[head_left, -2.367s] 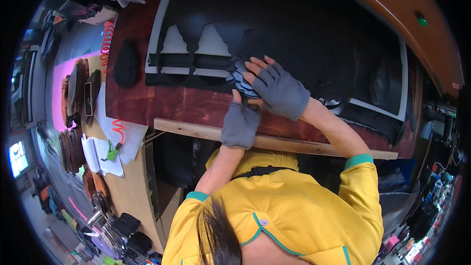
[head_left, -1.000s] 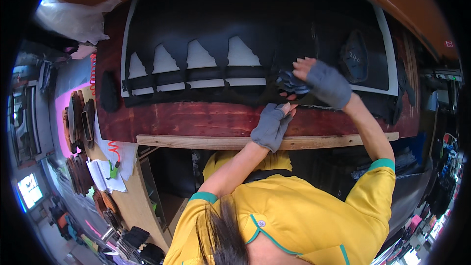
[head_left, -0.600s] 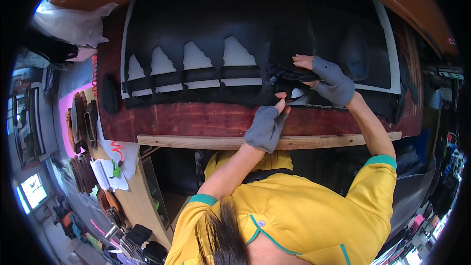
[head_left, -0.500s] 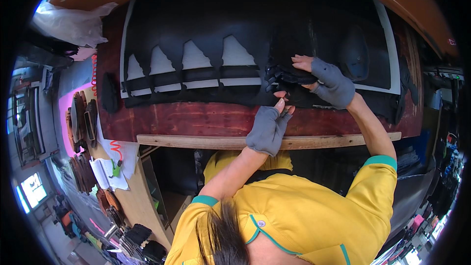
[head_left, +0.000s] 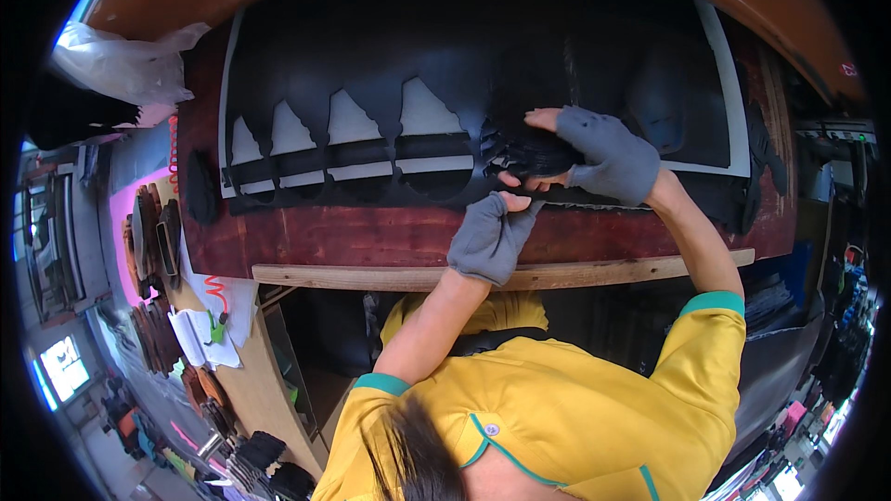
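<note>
A stack of thin black cut pieces (head_left: 531, 150), leather-like, lies on a large black sheet (head_left: 371, 46) with its layers fanned at the left side. My right hand (head_left: 608, 156), in a grey fingerless glove, wraps the stack's right side, its fingers reaching over the top. My left hand (head_left: 492, 234), gloved the same way, is closed with thumb and fingertips at the stack's near edge. Part of the stack is hidden by the hands. To the left, several tapered openings in the black sheet show a pale layer (head_left: 429, 111) underneath.
The sheet lies on a dark red board (head_left: 371, 234) with a wooden strip (head_left: 510, 275) along its near edge. An orange-brown beam (head_left: 742, 9) crosses the far side. Clear plastic (head_left: 130, 60) hangs at the left, near an open notebook (head_left: 204, 334) and a green air-gun-like tool (head_left: 216, 327).
Both hands have shifted slightly left. The left hand has moved up against the stack's near edge, and the right hand lies flatter over the stack. The whole view has shifted a little too.
</note>
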### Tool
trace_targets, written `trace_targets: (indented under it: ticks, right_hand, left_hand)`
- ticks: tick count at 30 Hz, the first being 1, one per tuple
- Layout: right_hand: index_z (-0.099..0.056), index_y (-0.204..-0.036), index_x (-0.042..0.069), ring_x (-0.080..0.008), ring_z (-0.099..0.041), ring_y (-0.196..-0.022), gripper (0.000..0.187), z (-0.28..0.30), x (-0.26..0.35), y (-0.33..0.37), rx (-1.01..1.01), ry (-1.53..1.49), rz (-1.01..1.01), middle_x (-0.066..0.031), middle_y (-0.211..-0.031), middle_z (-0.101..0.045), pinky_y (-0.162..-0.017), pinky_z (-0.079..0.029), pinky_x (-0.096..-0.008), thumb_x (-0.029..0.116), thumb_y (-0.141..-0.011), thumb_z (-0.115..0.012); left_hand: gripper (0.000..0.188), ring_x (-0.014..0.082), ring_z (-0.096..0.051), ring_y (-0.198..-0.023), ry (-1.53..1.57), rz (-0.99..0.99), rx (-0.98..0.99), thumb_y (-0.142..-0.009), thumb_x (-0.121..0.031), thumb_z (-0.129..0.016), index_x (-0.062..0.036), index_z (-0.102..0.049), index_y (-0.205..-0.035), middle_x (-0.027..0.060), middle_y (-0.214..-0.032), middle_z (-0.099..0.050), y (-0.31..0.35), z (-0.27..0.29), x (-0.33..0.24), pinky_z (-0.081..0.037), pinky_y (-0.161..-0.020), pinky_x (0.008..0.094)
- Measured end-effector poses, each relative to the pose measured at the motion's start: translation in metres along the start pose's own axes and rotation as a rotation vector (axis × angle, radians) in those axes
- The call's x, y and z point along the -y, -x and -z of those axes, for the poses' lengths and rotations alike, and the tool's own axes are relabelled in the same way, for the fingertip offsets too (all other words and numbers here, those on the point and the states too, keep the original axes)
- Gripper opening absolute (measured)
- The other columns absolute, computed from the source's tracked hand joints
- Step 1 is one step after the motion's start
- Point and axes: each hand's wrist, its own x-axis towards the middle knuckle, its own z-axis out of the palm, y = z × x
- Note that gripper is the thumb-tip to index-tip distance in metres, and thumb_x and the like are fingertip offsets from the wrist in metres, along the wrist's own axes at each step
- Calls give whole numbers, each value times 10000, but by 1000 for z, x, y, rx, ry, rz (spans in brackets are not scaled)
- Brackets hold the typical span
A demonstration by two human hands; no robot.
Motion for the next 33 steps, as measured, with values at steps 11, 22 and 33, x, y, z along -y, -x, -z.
trace_targets:
  ticks: [11, 22, 33]
  right_hand:
    - [-669, -1158, -3, -232, -631, -976, 492, 97, -93, -35, -1459, -402, -251, -130, -1032, -698, -894, -487, -326, 394, -874, -736]
    - [-587, -1253, 53, -316, -601, -1168, 430, -56, 23, -45, -523, 405, 476, -139, -1240, -618, -998, -490, -440, 79, -830, -656]
    - [-433, -1428, 5, -246, -529, -1242, 765, -30, 7, -102, -853, -1052, -56, -163, -1340, -549, -1077, -391, -359, 379, -834, -738]
  left_hand:
    - [211, 250, -612, -1162, -438, 132, -330, -956, -38, -573, -8, -536, -1162, 144, -1259, -613, 12, 9, 1, -531, -957, 293]
    - [333, 159, -633, -982, -232, -224, -13, -931, -239, -693, -20, -599, -1163, 64, -1066, -657, -26, -51, -53, -518, -897, 293]
    - [357, 129, -619, -867, -1279, -522, -14, -836, -43, -712, -25, -602, -1175, 44, -1030, -650, -10, -59, -139, -494, -778, 266]
